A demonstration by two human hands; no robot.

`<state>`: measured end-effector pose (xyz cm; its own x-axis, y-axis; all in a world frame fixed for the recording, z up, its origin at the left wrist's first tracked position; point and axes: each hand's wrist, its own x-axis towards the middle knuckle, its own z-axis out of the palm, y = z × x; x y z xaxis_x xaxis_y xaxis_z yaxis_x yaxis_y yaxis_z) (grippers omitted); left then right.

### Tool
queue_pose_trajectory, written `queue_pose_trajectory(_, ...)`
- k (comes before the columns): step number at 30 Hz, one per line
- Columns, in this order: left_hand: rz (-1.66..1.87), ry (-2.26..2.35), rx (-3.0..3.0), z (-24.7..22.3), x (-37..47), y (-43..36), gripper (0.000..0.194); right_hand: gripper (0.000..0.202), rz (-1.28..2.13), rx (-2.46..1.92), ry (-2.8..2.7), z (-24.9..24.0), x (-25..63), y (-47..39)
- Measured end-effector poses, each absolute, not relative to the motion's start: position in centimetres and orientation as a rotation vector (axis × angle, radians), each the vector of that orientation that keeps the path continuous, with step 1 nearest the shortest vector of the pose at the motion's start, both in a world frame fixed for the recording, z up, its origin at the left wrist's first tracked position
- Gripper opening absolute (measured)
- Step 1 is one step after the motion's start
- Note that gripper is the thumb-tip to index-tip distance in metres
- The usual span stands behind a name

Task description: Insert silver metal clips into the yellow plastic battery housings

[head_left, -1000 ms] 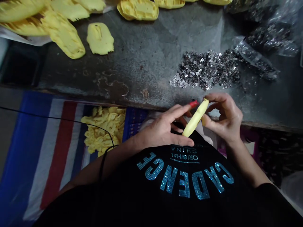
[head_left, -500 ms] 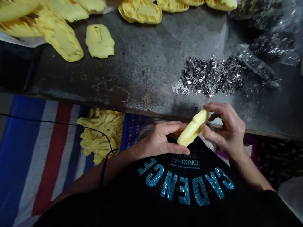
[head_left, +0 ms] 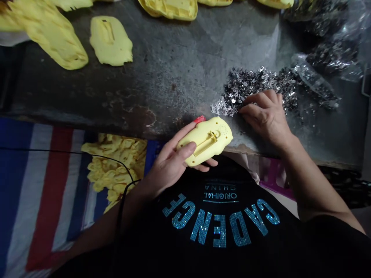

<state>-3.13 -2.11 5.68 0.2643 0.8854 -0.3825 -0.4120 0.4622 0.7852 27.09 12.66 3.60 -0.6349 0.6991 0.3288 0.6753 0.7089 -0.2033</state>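
My left hand [head_left: 171,166] is closed around a yellow plastic toy casing [head_left: 207,142], its thumb pressed on the upper face. That face shows a long battery slot, small screw holes and a cluster of tiny holes near the far end. Something red covers the tip of one left finger. Over at the bench, my right hand [head_left: 265,116] has its fingers pinched together at the near edge of a heap of small shiny metal pieces [head_left: 240,83]. Whatever is between those fingertips is hidden.
More yellow casings [head_left: 111,40] lie along the left and far side of the dark bench [head_left: 174,69]. Clear plastic bags [head_left: 315,81] with metal pieces are at the right. Below the bench edge, a pile of yellow parts [head_left: 116,166] sits beside a striped sheet [head_left: 37,193].
My right hand has let go of the yellow casing and moved forward to the metal heap. My left hand has turned the casing so its slotted face shows, and moved it slightly left and forward.
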Motion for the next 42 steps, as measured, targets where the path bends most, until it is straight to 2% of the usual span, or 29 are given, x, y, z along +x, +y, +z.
queue_pose_trajectory(3,0.927,0.863,0.553,5.6,-2.3,-1.8,0.091,0.009,0.309,-1.037,-2.425,5.4,26.7,11.0)
queue_pose_trajectory(6,0.89,0.82,0.543,5.8,-1.5,-1.6,0.095,0.002,0.711,-0.978,-2.187,7.9,26.5,8.2)
queue_pose_trajectory(8,0.873,0.828,0.58,6.0,-1.0,-1.8,0.092,0.011,0.951,-0.93,-2.029,9.0,26.5,6.5)
queue_pose_trajectory(10,0.865,0.845,0.64,6.1,-0.5,-2.1,0.083,0.017,1.052,-0.889,-1.973,9.5,26.7,5.3)
queue_pose_trajectory(14,0.854,0.833,0.727,6.3,0.1,-2.9,0.068,0.02,0.902,-0.812,-2.117,9.5,27.0,4.7)
queue_pose_trajectory(18,0.848,0.823,0.725,6.5,0.6,-3.3,0.069,0.018,0.661,-0.731,-2.314,9.9,27.2,4.7)
queue_pose_trajectory(26,0.86,0.88,0.72,7.3,1.1,-3.6,0.069,0.014,0.39,-0.674,-2.579,11.6,27.1,4.1)
queue_pose_trajectory(33,0.857,0.872,0.704,7.6,1.2,-3.3,0.072,0.009,0.298,-0.676,-2.695,12.4,26.6,4.2)
queue_pose_trajectory(40,0.876,0.846,0.691,7.3,1.1,-3.2,0.074,0.012,0.353,-0.754,-2.665,12.4,25.9,4.1)
queue_pose_trajectory(42,0.886,0.845,0.693,7.2,1.0,-3.1,0.072,0.02,0.34,-0.739,-2.624,12.1,26.1,3.8)
